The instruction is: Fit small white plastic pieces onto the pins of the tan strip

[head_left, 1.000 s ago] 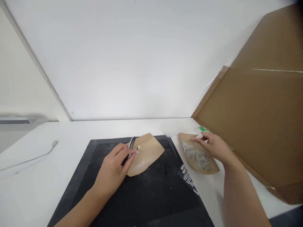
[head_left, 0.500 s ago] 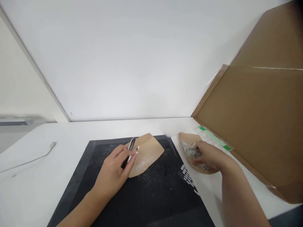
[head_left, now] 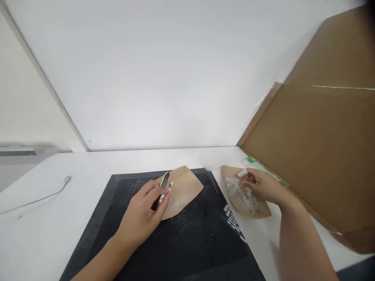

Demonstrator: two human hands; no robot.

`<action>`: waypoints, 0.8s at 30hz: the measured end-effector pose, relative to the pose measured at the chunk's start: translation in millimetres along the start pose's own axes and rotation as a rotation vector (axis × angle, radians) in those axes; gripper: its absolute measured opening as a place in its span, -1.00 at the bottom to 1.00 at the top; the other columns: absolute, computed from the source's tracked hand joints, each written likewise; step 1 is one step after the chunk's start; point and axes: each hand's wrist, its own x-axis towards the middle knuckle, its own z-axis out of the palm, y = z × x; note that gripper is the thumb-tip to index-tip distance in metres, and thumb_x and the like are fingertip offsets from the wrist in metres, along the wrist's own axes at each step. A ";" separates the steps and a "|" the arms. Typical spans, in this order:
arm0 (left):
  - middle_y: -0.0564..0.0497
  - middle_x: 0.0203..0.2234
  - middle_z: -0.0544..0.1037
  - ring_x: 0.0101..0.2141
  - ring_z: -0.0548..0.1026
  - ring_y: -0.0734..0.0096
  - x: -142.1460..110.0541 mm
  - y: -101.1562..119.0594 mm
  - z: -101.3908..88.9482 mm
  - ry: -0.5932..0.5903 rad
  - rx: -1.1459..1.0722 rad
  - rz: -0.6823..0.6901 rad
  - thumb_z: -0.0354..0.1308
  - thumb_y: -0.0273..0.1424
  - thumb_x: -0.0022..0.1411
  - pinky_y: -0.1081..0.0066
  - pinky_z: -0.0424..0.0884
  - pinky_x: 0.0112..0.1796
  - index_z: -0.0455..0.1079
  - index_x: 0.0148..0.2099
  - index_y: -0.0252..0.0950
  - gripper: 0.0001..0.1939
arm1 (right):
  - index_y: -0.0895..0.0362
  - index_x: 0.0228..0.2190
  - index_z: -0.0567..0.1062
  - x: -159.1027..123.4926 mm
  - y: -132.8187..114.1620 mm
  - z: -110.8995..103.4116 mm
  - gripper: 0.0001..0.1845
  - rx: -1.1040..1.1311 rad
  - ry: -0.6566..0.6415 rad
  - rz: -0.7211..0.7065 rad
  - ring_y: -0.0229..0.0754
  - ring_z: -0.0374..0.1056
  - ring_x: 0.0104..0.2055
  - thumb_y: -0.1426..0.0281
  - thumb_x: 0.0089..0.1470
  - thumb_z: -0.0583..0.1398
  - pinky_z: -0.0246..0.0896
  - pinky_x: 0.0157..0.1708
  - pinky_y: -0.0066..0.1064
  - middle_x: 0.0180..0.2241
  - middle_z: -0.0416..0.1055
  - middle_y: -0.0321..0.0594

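My left hand (head_left: 144,208) is closed around a slim black tool with a white edge (head_left: 164,182). Small white bits (head_left: 169,188) show at its fingertips, too small to name. Beneath that hand, a sheet of brown paper (head_left: 189,189) lies on a black mat (head_left: 187,249). Over on the right, my right hand (head_left: 259,185) pinches a small whitish cylinder (head_left: 242,173) between thumb and fingers. It is above a second brown paper (head_left: 263,212), which bears a heap of translucent, crumpled-looking scraps (head_left: 244,195).
A large cardboard panel (head_left: 316,156) stands along the right side. By its base lies a clear strip with green printing (head_left: 254,164). A clear plastic piece (head_left: 211,160) rests behind the mat, and a thin grey cable (head_left: 52,194) runs across the white table (head_left: 84,168) at left.
My right hand has lifted slightly out of the scraps, bringing up the whitish cylinder. More of the heap shows. My left hand has barely moved.
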 end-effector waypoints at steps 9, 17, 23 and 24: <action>-0.01 -0.29 0.47 -0.44 0.42 0.48 -0.9 -0.1 0.6 -0.010 0.000 0.007 0.13 -0.45 0.44 0.46 0.38 -0.39 0.53 -0.11 -0.26 -0.87 | 0.05 -0.29 0.49 -0.6 -3.9 -3.7 -0.77 0.341 -0.007 0.014 0.08 0.59 -0.07 0.16 0.10 0.28 0.47 -0.27 -0.24 -0.08 0.63 -0.07; -0.06 -0.24 0.51 -0.31 0.49 0.38 -2.5 -0.9 1.0 -0.011 -0.009 0.025 0.12 -0.45 0.45 0.41 0.42 -0.30 0.52 -0.08 -0.24 -0.86 | 0.02 -0.39 0.36 4.0 -0.1 0.1 -0.59 0.514 0.033 0.083 0.06 0.62 -0.23 0.04 -0.03 0.38 0.47 -0.45 -0.27 -0.20 0.64 -0.13; -0.06 -0.24 0.52 -0.31 0.51 0.37 -2.8 -2.3 1.7 -0.010 -0.005 0.034 0.13 -0.46 0.44 0.41 0.43 -0.28 0.52 -0.10 -0.25 -0.87 | 0.01 -0.32 0.35 7.5 4.6 2.8 -0.57 0.493 0.046 0.086 0.04 0.62 -0.31 0.06 -0.04 0.39 0.34 -0.50 -0.33 -0.27 0.64 -0.19; -0.06 -0.24 0.52 -0.32 0.50 0.38 -2.8 -2.4 1.7 -0.012 -0.003 0.033 0.12 -0.45 0.44 0.41 0.43 -0.29 0.52 -0.10 -0.26 -0.87 | 0.02 -0.29 0.36 7.4 4.6 2.8 -0.58 0.485 0.051 0.082 0.01 0.61 -0.35 0.07 -0.02 0.38 0.35 -0.46 -0.31 -0.29 0.65 -0.20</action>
